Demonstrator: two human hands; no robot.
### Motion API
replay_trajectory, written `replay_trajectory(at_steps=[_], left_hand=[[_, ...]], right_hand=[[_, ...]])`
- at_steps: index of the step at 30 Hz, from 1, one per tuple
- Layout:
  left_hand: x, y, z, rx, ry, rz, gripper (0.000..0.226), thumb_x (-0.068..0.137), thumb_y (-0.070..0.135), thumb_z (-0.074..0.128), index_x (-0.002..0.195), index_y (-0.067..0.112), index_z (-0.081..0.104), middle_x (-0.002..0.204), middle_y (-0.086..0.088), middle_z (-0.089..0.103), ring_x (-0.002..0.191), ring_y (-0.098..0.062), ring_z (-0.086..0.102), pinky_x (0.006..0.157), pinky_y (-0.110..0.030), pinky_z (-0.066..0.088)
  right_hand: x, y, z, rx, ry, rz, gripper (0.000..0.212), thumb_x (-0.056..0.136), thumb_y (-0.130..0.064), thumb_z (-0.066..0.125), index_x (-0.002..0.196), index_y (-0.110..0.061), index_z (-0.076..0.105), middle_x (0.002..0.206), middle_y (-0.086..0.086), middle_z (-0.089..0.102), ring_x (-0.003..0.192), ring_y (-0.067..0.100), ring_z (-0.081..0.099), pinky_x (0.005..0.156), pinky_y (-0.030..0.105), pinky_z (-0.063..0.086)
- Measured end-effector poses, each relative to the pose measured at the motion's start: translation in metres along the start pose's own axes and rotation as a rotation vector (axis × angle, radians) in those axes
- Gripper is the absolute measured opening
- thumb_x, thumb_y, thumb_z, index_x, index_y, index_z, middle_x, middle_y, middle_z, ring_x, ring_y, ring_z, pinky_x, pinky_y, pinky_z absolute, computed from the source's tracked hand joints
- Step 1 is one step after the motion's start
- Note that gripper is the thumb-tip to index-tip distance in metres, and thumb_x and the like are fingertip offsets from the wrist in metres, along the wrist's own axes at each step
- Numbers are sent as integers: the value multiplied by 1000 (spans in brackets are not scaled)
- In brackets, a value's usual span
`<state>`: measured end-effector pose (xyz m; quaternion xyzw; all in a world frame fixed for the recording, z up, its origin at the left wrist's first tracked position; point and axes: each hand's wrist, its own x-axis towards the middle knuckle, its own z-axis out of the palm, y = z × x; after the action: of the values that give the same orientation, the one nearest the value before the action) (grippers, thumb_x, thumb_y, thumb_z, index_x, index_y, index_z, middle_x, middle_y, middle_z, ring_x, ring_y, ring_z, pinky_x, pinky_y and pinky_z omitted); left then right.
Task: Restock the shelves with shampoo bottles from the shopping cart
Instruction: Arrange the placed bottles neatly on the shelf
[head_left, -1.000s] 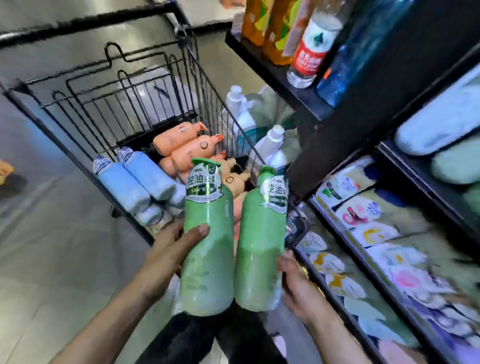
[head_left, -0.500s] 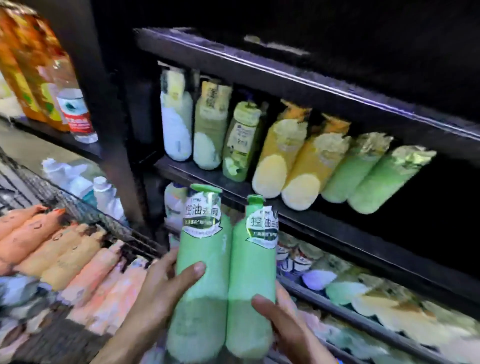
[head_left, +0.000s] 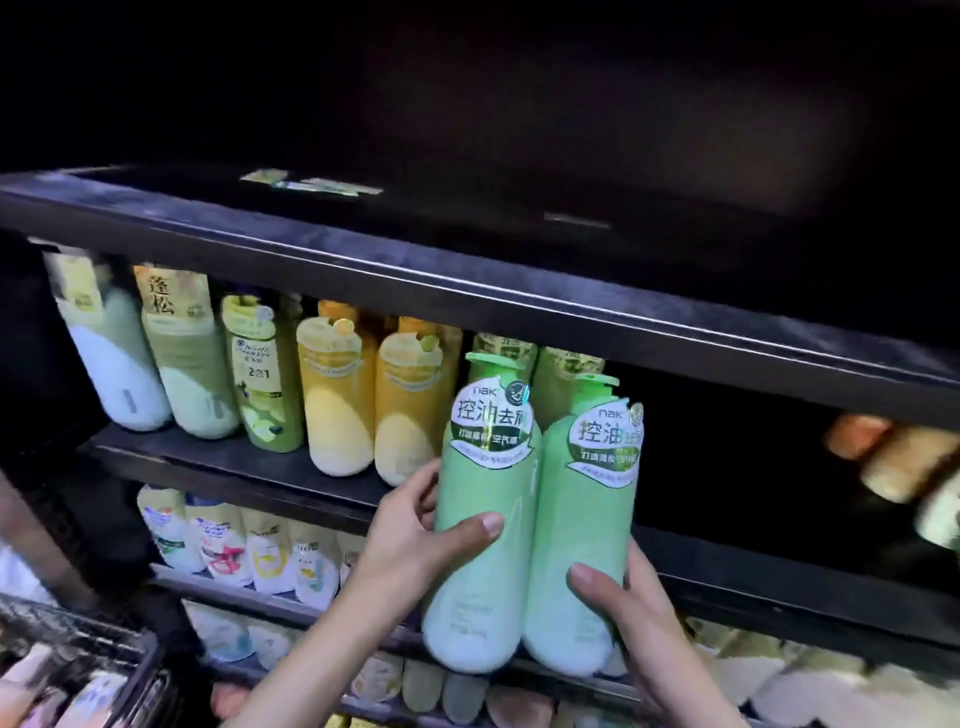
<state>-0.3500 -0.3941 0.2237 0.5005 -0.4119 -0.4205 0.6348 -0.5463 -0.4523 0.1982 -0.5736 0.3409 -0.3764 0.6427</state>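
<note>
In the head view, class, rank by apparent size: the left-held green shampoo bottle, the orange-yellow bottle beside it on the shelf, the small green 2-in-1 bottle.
1. Left-held green shampoo bottle, though nearness to the camera inflates it.
2. Orange-yellow bottle, partly hidden.
3. Small green 2-in-1 bottle.

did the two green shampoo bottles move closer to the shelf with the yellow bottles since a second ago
Yes. The two green shampoo bottles rose from over the cart to the black shelf, beside the yellow bottles, with like green bottles behind them.

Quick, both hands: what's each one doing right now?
Left hand: grips the left green shampoo bottle.
Right hand: grips the right green shampoo bottle.
</note>
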Motion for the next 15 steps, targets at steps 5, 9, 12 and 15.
replay_trajectory(at_steps=[5,9,12,15], left_hand=[[37,3,14,50,-13,33,71,51,19,83,116,10,55,106,1,72,93,-10,69,73,-21,54],[62,-6,13,134,16,19,64,44,30,86,95,21,49,113,-10,66,104,-22,65,90,-41,54],[72,-18,11,152,47,-15,73,39,28,89,98,23,47,114,-10,64,109,-20,63,94,-42,51],[77,-28,11,142,50,-33,83,51,9,89,120,6,42,108,-2,65,96,-3,65,81,-23,55]], right_hand=[[36,-6,-17,4,63,-112,80,47,-27,80,122,-16,54,111,4,72,100,20,69,74,24,54],[66,3,-28,-57,130,-107,80,41,-29,82,115,-18,53,106,2,72,94,11,69,72,21,53],[82,15,-32,-89,129,-56,86,35,-30,84,114,-14,53,108,6,70,89,10,69,71,21,53],[90,26,-36,-118,106,-38,97,39,-29,86,125,-4,49,111,7,70,98,17,69,76,23,53]])
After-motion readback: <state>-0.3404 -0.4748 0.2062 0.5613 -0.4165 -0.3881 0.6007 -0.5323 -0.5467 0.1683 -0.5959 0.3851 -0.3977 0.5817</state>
